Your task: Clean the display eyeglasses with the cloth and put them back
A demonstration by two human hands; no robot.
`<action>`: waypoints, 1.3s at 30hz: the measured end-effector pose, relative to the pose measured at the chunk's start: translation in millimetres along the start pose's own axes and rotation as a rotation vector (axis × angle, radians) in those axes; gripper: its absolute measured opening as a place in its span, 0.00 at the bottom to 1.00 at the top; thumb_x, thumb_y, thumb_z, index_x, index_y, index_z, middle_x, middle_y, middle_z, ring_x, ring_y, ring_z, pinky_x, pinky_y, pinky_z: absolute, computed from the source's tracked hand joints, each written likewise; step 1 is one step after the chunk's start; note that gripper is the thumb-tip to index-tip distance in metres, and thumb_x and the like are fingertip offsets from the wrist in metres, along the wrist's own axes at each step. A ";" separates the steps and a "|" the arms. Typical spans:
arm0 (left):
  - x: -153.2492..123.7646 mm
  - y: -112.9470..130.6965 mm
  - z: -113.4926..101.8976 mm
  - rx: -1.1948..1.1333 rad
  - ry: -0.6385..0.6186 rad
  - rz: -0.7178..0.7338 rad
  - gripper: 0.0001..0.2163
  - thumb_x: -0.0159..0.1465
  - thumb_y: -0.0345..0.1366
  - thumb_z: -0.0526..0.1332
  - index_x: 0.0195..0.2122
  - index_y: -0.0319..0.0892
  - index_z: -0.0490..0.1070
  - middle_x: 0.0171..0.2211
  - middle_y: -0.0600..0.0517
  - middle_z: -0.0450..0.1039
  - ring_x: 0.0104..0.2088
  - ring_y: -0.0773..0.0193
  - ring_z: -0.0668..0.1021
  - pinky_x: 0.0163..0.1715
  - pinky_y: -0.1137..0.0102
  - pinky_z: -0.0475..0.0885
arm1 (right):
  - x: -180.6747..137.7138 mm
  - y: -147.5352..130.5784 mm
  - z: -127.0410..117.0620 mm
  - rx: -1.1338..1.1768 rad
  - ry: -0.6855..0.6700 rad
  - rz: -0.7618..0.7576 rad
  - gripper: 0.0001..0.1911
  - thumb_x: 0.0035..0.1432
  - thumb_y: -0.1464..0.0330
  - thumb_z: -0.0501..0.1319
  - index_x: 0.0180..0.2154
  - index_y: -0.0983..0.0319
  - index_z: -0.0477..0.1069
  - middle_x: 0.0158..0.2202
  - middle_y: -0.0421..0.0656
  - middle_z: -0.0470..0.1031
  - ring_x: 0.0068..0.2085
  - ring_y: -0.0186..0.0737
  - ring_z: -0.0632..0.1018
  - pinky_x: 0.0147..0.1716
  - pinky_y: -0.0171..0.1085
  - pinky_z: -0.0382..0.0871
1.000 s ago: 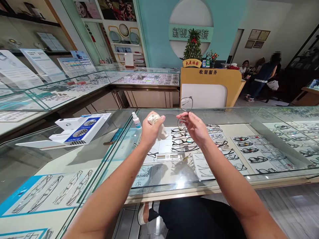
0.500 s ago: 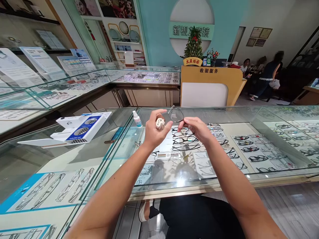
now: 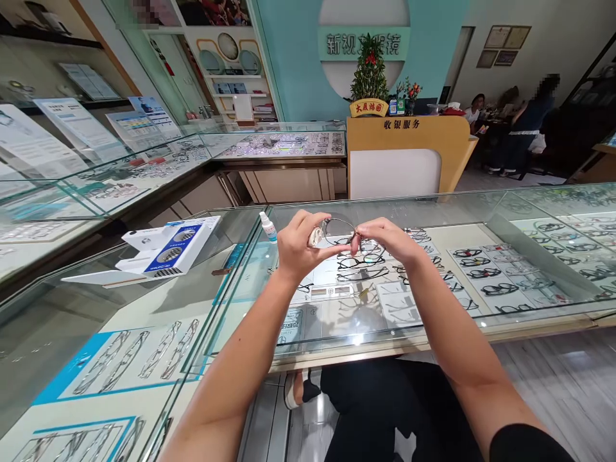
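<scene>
A pair of thin dark-rimmed eyeglasses (image 3: 339, 230) is held up above the glass counter by my right hand (image 3: 387, 240), its fingers pinched at one side of the frame. My left hand (image 3: 297, 247) is curled around a crumpled white cloth (image 3: 316, 237). Its thumb stretches along under the near lens, and its fingers are at the other side of the rim. Whether the left fingers also grip the frame, I cannot tell. A small white spray bottle (image 3: 268, 228) stands on the counter just left of that hand.
Several rows of eyeglass frames (image 3: 362, 274) lie inside the glass display counter (image 3: 337, 333). A blue and white folded card display (image 3: 176, 250) stands on the left. Behind are a yellow cashier desk (image 3: 394, 133) with a plant (image 3: 369, 70), and people (image 3: 522, 128) far right.
My left hand has moved right against the eyeglasses, its thumb now reaching under the lens to my right fingers. The view has shifted slightly. A person in the background has turned.
</scene>
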State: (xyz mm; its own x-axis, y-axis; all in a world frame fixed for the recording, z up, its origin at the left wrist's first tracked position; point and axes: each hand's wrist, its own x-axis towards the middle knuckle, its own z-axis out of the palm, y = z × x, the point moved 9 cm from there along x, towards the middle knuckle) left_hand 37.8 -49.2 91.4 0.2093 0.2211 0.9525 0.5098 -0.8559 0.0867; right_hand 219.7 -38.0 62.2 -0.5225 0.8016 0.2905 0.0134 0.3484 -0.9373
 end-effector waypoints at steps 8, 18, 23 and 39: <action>61.2 -3.6 -42.2 0.068 0.227 -0.003 0.33 0.61 0.72 0.71 0.48 0.46 0.81 0.42 0.45 0.79 0.42 0.52 0.82 0.45 0.56 0.80 | 13.3 -69.2 -25.9 -0.158 0.069 -0.203 0.27 0.73 0.42 0.63 0.52 0.56 0.85 0.38 0.42 0.81 0.43 0.43 0.80 0.54 0.46 0.74; 118.9 18.0 -70.4 -0.108 0.393 -0.067 0.28 0.63 0.61 0.77 0.54 0.47 0.77 0.43 0.49 0.83 0.36 0.59 0.82 0.39 0.62 0.77 | -9.5 -177.9 -25.3 -0.683 0.591 -0.603 0.36 0.62 0.46 0.76 0.64 0.48 0.68 0.43 0.41 0.71 0.43 0.45 0.75 0.53 0.52 0.76; 111.2 27.7 -77.4 -0.106 0.413 -0.041 0.28 0.62 0.58 0.79 0.54 0.46 0.78 0.40 0.51 0.80 0.35 0.62 0.80 0.38 0.64 0.76 | -23.7 -180.2 -20.2 -0.722 0.640 -0.642 0.32 0.62 0.49 0.77 0.60 0.51 0.70 0.43 0.41 0.72 0.43 0.44 0.76 0.50 0.50 0.76; 120.5 41.8 -83.1 0.039 0.252 -0.023 0.24 0.65 0.55 0.78 0.58 0.54 0.82 0.48 0.47 0.81 0.50 0.49 0.83 0.54 0.51 0.82 | -28.7 -178.9 -37.3 -0.768 0.780 -0.514 0.28 0.67 0.46 0.72 0.62 0.50 0.75 0.57 0.48 0.80 0.55 0.51 0.82 0.56 0.53 0.81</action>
State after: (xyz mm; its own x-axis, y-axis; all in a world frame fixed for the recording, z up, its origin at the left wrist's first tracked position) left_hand 15.0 -97.2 234.1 -0.0148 0.1133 0.9935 0.5445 -0.8324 0.1030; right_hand 264.1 -105.2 228.7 0.0352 0.4699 0.8820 0.5966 0.6982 -0.3958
